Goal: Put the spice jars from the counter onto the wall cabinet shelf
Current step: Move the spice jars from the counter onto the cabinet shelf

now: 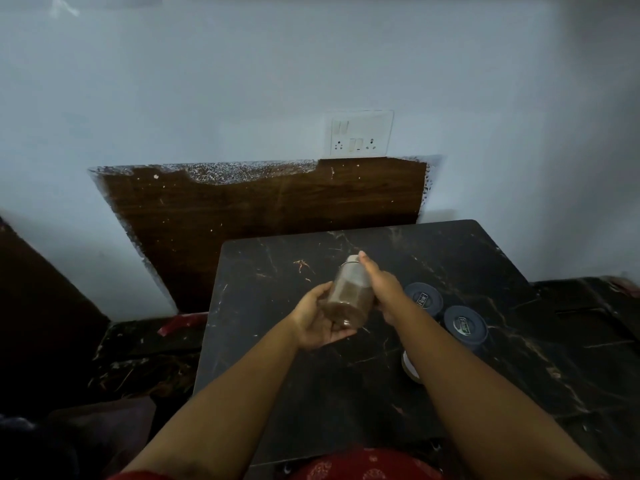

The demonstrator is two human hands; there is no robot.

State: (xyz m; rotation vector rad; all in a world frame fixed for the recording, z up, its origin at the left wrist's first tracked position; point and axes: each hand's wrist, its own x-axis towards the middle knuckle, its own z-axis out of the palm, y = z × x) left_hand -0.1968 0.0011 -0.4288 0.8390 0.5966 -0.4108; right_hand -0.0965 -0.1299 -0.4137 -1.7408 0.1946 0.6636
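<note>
Brown powder half fills the clear spice jar (348, 295), which is held tilted above the dark marble tabletop (311, 393). Its base is cupped by the left hand (317, 320), fingers curled beneath; its upper side and cap are clasped by the right hand (381, 289). Being rigid, smooth and probably light, it is best gripped round the body. Two dark-lidded jars (465, 323) are left standing just right of the hands.

Both arms reach out in front. The left hand (317, 317) and right hand (381, 289) curl round something between them.
</note>
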